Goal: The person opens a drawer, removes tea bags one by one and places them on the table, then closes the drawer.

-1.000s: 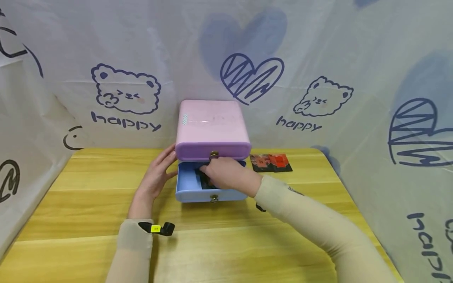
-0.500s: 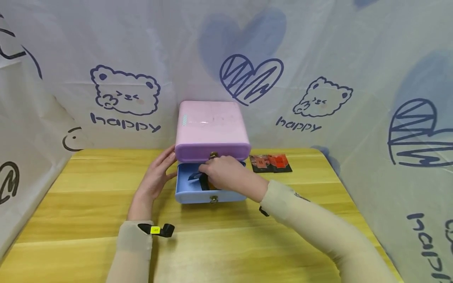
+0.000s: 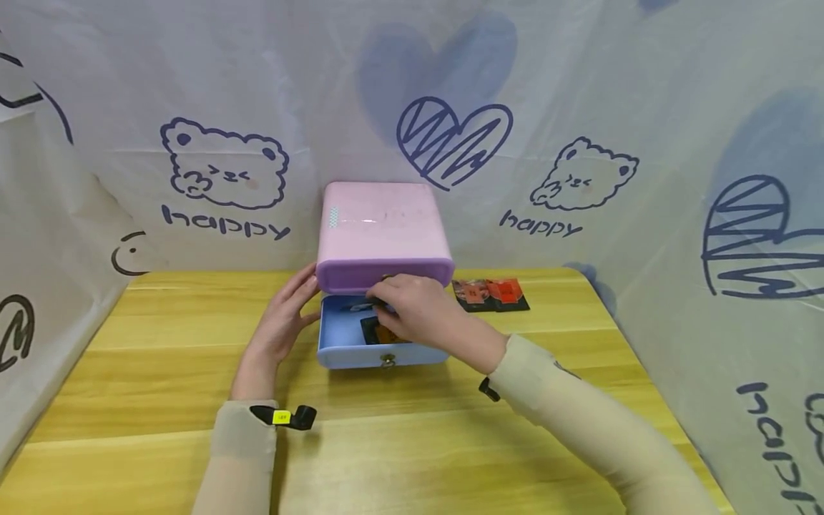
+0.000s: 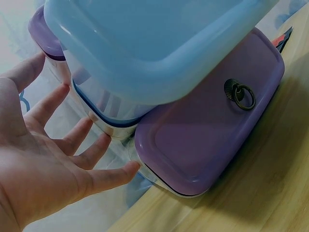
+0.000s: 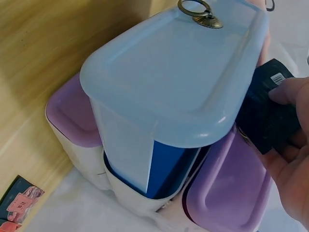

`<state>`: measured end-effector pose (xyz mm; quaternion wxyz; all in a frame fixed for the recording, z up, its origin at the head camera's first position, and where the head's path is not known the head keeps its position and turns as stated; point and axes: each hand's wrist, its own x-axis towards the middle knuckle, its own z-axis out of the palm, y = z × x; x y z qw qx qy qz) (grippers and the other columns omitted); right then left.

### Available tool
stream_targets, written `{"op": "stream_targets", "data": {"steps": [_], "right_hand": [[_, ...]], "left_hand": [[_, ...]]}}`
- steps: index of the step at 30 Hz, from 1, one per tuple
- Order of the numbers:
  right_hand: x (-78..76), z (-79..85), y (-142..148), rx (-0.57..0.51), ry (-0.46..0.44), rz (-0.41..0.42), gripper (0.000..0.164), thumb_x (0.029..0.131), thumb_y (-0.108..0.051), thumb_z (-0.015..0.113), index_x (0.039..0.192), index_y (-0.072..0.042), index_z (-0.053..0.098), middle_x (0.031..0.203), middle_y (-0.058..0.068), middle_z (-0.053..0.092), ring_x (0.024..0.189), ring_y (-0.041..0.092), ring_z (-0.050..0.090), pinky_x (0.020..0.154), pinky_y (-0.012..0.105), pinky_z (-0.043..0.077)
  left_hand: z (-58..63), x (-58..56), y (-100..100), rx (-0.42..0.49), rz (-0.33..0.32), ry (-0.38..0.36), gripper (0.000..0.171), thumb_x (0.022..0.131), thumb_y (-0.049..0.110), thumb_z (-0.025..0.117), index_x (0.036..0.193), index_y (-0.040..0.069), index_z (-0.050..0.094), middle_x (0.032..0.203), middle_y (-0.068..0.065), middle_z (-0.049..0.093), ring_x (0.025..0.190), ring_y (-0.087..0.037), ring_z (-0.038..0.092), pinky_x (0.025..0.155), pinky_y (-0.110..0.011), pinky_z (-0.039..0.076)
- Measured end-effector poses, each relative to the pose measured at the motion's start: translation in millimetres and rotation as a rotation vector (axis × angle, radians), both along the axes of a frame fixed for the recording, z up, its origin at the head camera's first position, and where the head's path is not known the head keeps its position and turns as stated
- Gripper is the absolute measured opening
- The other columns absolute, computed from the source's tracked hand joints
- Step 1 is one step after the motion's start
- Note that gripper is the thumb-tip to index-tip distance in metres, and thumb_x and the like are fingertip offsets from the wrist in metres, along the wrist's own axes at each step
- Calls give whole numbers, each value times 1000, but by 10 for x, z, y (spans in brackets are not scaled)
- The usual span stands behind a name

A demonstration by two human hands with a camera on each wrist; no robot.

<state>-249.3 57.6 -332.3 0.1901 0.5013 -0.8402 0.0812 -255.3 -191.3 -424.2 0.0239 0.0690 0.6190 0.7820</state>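
Note:
A small drawer cabinet [image 3: 386, 222] has its blue middle drawer [image 3: 341, 332] pulled out, below a purple top drawer [image 3: 360, 275]. Over the blue drawer, my right hand [image 3: 418, 307] pinches a dark flat packet [image 5: 263, 108] with a white barcode label, thumb on its face. Another dark packet with orange on it [image 3: 369, 330] lies in the drawer, partly hidden by that hand. My left hand [image 3: 283, 318] rests its spread fingertips against the cabinet's left side. In the left wrist view the purple bottom drawer [image 4: 203, 130] is closed.
Two dark packets with red printing, one packet [image 3: 473, 295] beside the other packet [image 3: 508, 295], lie on the wooden table [image 3: 399, 450] right of the cabinet. A white printed sheet [image 3: 347, 86] hangs directly behind the cabinet.
My right hand has drawn back slightly to the right and lifted a dark packet off the drawer's contents. The packet with orange beneath shows more. The left hand stays in place.

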Motion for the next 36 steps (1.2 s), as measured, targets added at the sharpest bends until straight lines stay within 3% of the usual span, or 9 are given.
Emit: {"op": "stream_targets", "data": {"steps": [15,25,36], "right_hand": [[165,89,260,-263,66,60,21,83,-18,63,103,-11,60,97,-1,65,91,7,53,75,27,50],[262,-32,474,-451,63,47,22,80,-9,64,102,-10,62,98,-1,65,94,3,53,74,26,51],[338,-180,691,-620,178,82,27,75,-3,66,101,-6,63,96,3,67,94,8,56,71,30,53]], "left_hand": [[34,4,-6,-16,9,-14,50,91,39,52,138,27,39,144,-2,30,125,-19,29,98,-63,26],[54,-8,-3,-8,10,-19,51,91,39,53,138,26,39,144,-2,30,125,-18,28,99,-63,25],[28,-4,24,-8,10,-24,51,90,39,53,137,27,39,144,-2,31,125,-18,29,98,-63,26]]}}
